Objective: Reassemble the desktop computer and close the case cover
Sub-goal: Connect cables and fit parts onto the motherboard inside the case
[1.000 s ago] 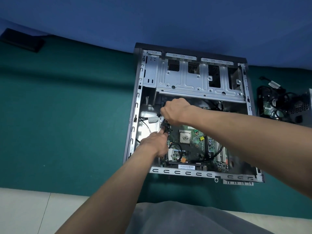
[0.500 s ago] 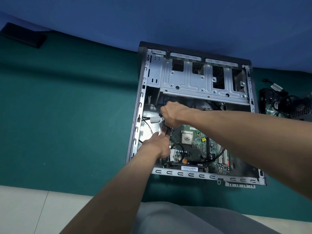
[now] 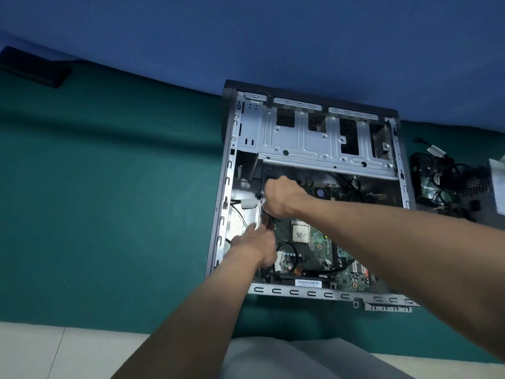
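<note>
Far left, by the back edge of the green mat [image 3: 109, 201]: a flat black object [image 3: 35, 68]. Mid-frame, lying open on its side: the computer case [image 3: 300, 292]. Inside, near its left wall, the left hand [image 3: 255, 248], fingers stretched forward, tips against the left edge of the motherboard [image 3: 317, 250]. Just beyond it, the right hand [image 3: 281, 198], fingers curled under over that same edge; impossible to tell what, if anything, clamped. Right of both hands, the bare CPU [image 3: 300, 233]. Far right, apart from the case, a heap of cabled parts [image 3: 448, 184].
</note>
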`<state>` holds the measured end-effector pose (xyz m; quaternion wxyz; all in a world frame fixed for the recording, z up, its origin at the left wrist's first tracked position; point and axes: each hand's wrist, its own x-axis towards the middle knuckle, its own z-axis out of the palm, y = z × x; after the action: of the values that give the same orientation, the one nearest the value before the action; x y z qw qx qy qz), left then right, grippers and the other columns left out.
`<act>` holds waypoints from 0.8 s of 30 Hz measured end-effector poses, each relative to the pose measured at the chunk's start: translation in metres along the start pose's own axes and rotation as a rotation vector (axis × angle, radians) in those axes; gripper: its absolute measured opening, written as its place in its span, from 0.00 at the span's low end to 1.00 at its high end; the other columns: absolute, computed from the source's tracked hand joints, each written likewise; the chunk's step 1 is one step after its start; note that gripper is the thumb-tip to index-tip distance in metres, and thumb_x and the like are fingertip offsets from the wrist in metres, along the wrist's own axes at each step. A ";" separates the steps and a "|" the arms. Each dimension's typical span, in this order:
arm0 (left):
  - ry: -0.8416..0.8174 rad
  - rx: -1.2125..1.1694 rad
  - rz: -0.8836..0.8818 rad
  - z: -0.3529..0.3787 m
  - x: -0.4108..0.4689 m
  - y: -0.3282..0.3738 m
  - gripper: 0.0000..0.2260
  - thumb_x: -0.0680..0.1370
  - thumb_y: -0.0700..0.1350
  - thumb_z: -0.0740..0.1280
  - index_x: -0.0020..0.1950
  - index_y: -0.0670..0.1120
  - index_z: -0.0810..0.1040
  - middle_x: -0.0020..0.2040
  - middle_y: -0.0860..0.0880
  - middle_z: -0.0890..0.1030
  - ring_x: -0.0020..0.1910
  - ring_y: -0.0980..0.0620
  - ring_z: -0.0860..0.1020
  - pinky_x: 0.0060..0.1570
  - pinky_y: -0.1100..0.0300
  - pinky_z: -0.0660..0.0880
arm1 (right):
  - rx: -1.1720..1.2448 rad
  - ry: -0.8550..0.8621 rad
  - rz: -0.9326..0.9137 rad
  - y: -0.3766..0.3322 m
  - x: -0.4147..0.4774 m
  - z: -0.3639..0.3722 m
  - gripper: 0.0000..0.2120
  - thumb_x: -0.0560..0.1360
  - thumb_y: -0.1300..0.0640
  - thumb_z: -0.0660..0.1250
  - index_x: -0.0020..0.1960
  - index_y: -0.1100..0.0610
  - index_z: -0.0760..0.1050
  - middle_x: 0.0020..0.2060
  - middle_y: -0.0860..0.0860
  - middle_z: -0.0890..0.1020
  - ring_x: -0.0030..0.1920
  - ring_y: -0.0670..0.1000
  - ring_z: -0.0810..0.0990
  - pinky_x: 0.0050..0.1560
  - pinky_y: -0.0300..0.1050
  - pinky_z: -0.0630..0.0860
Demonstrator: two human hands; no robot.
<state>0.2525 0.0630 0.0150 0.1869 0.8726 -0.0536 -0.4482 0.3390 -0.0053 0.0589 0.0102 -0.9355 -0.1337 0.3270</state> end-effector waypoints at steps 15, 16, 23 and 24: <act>0.325 0.077 0.080 0.002 -0.027 0.050 0.14 0.79 0.44 0.62 0.65 0.46 0.74 0.68 0.44 0.73 0.65 0.44 0.71 0.63 0.48 0.69 | 1.459 0.183 0.099 0.102 -0.129 0.017 0.02 0.82 0.62 0.57 0.52 0.61 0.67 0.35 0.56 0.82 0.30 0.50 0.75 0.34 0.45 0.72; 0.355 0.059 0.104 0.004 -0.029 0.060 0.12 0.80 0.44 0.62 0.62 0.46 0.75 0.63 0.45 0.76 0.59 0.45 0.74 0.59 0.50 0.71 | 1.555 0.203 0.070 0.113 -0.139 0.015 0.02 0.81 0.64 0.59 0.53 0.62 0.66 0.35 0.57 0.82 0.31 0.52 0.77 0.35 0.45 0.74; 0.532 0.072 0.208 0.026 -0.027 0.146 0.15 0.83 0.52 0.53 0.50 0.47 0.76 0.46 0.47 0.79 0.41 0.47 0.73 0.42 0.54 0.69 | 1.714 0.409 0.077 0.210 -0.179 0.017 0.11 0.75 0.75 0.58 0.44 0.60 0.66 0.34 0.61 0.79 0.27 0.52 0.75 0.27 0.41 0.70; 0.557 0.062 0.205 0.032 -0.026 0.157 0.16 0.83 0.53 0.52 0.49 0.47 0.76 0.43 0.48 0.78 0.40 0.48 0.72 0.42 0.54 0.70 | 1.638 0.477 0.141 0.223 -0.179 0.023 0.11 0.74 0.75 0.59 0.41 0.60 0.67 0.33 0.61 0.77 0.26 0.50 0.72 0.26 0.41 0.65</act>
<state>0.2233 -0.0846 0.0769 0.2119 0.9573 -0.1017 -0.1684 0.2448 -0.2677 0.1260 0.6903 -0.6831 0.2090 0.1146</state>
